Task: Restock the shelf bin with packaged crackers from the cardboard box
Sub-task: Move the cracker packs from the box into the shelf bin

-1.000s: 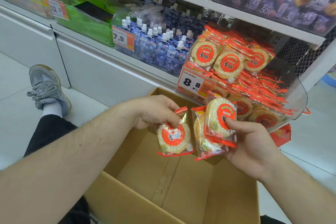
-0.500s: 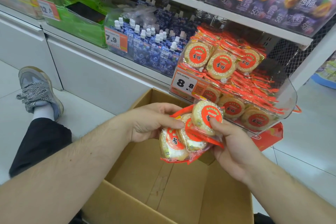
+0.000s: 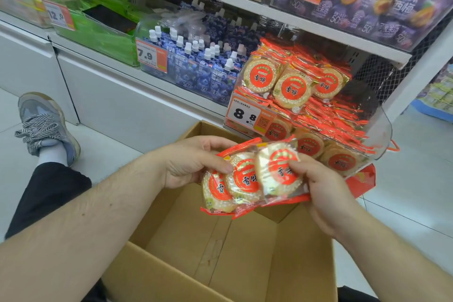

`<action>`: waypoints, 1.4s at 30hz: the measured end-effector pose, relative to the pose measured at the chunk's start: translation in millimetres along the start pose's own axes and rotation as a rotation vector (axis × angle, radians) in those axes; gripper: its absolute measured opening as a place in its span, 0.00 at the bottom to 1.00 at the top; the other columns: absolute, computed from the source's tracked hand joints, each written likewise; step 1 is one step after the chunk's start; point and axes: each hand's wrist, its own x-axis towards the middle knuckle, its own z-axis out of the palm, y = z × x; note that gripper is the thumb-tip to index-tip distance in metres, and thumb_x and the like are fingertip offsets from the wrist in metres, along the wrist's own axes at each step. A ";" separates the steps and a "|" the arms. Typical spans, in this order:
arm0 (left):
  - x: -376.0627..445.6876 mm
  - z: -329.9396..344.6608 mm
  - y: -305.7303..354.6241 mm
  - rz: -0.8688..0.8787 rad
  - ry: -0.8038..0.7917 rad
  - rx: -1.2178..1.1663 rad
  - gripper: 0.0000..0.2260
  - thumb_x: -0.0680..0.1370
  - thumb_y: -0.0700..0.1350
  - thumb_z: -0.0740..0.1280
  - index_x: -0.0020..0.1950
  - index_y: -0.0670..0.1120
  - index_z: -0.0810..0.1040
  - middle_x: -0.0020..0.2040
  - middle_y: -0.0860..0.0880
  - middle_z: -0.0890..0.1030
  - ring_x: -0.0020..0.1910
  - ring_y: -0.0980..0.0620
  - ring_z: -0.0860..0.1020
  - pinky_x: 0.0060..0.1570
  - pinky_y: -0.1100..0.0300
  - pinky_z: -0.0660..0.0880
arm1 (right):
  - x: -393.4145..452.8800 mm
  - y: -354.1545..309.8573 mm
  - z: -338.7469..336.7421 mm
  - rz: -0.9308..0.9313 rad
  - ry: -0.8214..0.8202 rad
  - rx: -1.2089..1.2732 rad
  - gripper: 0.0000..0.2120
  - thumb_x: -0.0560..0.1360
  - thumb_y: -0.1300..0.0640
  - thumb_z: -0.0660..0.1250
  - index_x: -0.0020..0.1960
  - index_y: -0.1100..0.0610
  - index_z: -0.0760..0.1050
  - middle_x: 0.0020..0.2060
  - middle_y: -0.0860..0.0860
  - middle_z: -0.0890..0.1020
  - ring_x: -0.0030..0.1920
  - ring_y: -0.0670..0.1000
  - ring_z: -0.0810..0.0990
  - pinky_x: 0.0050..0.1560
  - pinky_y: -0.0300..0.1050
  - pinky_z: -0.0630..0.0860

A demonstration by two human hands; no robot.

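While the box sits open nearest the camera at 6 o'clock, its brown floor bare where it shows, both hands meet just above its far edge. Between them is a fan of three cracker packs, overlapping side by side, red round labels facing up. From 9 o'clock the left hand pinches the fan, thumb on top across the leftmost packs and fingers curled behind. From 3 o'clock the right hand grips the rightmost pack, thumb pressed on its label and fingers tucked underneath. Just beyond the hands, toward 1 o'clock, the clear bin on the lower shelf is heaped with the same orange-edged packs, a price tag reading 8.8 on its front. At 11 o'clock stand blue pouches with white caps in a neighbouring bin. Out at 9 o'clock a grey shoe rests on the pale floor.
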 end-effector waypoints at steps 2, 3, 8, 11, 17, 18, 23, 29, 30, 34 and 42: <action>-0.1 1.0 2.1 0.009 -0.006 -0.008 0.18 0.65 0.36 0.72 0.53 0.51 0.84 0.55 0.42 0.84 0.50 0.44 0.83 0.54 0.48 0.78 | -1.9 3.4 5.1 -0.017 -0.028 -0.093 0.11 0.79 0.65 0.58 0.52 0.62 0.79 0.41 0.53 0.85 0.42 0.51 0.82 0.50 0.47 0.76; -0.4 1.1 2.8 0.013 -0.009 -0.008 0.17 0.65 0.36 0.72 0.51 0.51 0.84 0.54 0.43 0.84 0.50 0.45 0.83 0.54 0.48 0.78 | -1.9 4.5 6.1 -0.016 -0.039 -0.110 0.11 0.79 0.64 0.58 0.53 0.62 0.79 0.41 0.53 0.85 0.42 0.52 0.82 0.51 0.48 0.76; -2.3 -0.6 4.1 0.009 -0.013 -0.018 0.19 0.65 0.36 0.72 0.54 0.49 0.83 0.55 0.42 0.83 0.50 0.44 0.83 0.54 0.48 0.78 | -1.7 5.9 7.4 -0.011 -0.091 -0.138 0.11 0.81 0.63 0.56 0.55 0.59 0.77 0.43 0.53 0.85 0.44 0.51 0.82 0.52 0.48 0.76; 0.2 4.5 5.2 0.018 0.032 -0.061 0.18 0.65 0.34 0.73 0.52 0.48 0.84 0.51 0.43 0.85 0.46 0.45 0.83 0.52 0.49 0.78 | -0.5 12.6 10.2 -0.015 -0.093 -0.165 0.09 0.81 0.61 0.57 0.56 0.58 0.76 0.41 0.50 0.85 0.42 0.47 0.83 0.47 0.44 0.77; 19.6 33.7 8.4 0.077 0.307 -0.329 0.06 0.75 0.40 0.69 0.51 0.42 0.82 0.44 0.43 0.85 0.39 0.47 0.84 0.41 0.56 0.80 | 5.8 18.6 14.9 -0.032 -0.029 -0.159 0.11 0.83 0.55 0.57 0.63 0.53 0.73 0.51 0.48 0.85 0.50 0.45 0.83 0.50 0.39 0.75; 22.7 38.5 8.6 0.090 0.367 -0.371 0.07 0.75 0.42 0.70 0.52 0.42 0.81 0.45 0.42 0.85 0.40 0.46 0.84 0.42 0.54 0.80 | 7.1 17.3 14.7 -0.032 -0.030 -0.158 0.12 0.83 0.55 0.57 0.64 0.53 0.73 0.52 0.48 0.85 0.51 0.45 0.83 0.49 0.38 0.75; 31.5 62.1 11.6 0.313 0.498 -0.201 0.26 0.61 0.50 0.81 0.55 0.53 0.76 0.56 0.43 0.80 0.49 0.43 0.83 0.52 0.44 0.80 | 8.5 12.3 19.3 -0.045 -0.037 -0.161 0.13 0.83 0.56 0.57 0.64 0.51 0.74 0.52 0.48 0.85 0.52 0.47 0.83 0.56 0.45 0.77; 32.0 74.4 39.7 0.390 0.505 0.059 0.12 0.62 0.42 0.79 0.37 0.53 0.78 0.43 0.44 0.79 0.38 0.46 0.77 0.42 0.47 0.78 | 1.7 -7.2 12.3 -0.016 -0.144 0.007 0.13 0.82 0.58 0.58 0.64 0.52 0.74 0.53 0.52 0.85 0.56 0.54 0.82 0.63 0.51 0.75; 32.2 74.5 45.7 0.388 0.474 0.072 0.12 0.63 0.40 0.79 0.38 0.50 0.78 0.41 0.44 0.78 0.37 0.47 0.77 0.39 0.50 0.77 | 0.3 -12.7 8.8 -0.038 -0.164 0.026 0.14 0.81 0.60 0.59 0.65 0.52 0.73 0.53 0.51 0.85 0.55 0.53 0.83 0.63 0.52 0.75; 32.2 83.5 67.2 0.367 0.316 0.121 0.10 0.68 0.33 0.76 0.42 0.44 0.78 0.36 0.44 0.78 0.33 0.49 0.76 0.34 0.57 0.74 | -3.3 -34.3 -7.2 -0.163 -0.171 0.067 0.30 0.76 0.70 0.63 0.70 0.45 0.64 0.48 0.46 0.86 0.50 0.50 0.85 0.60 0.58 0.78; 52.2 88.8 92.9 0.351 0.204 0.310 0.16 0.67 0.43 0.77 0.52 0.51 0.77 0.48 0.49 0.78 0.44 0.52 0.77 0.50 0.52 0.75 | -0.8 -50.1 -22.5 -0.216 -0.171 -0.054 0.26 0.76 0.70 0.66 0.66 0.46 0.68 0.52 0.54 0.84 0.50 0.51 0.85 0.47 0.44 0.80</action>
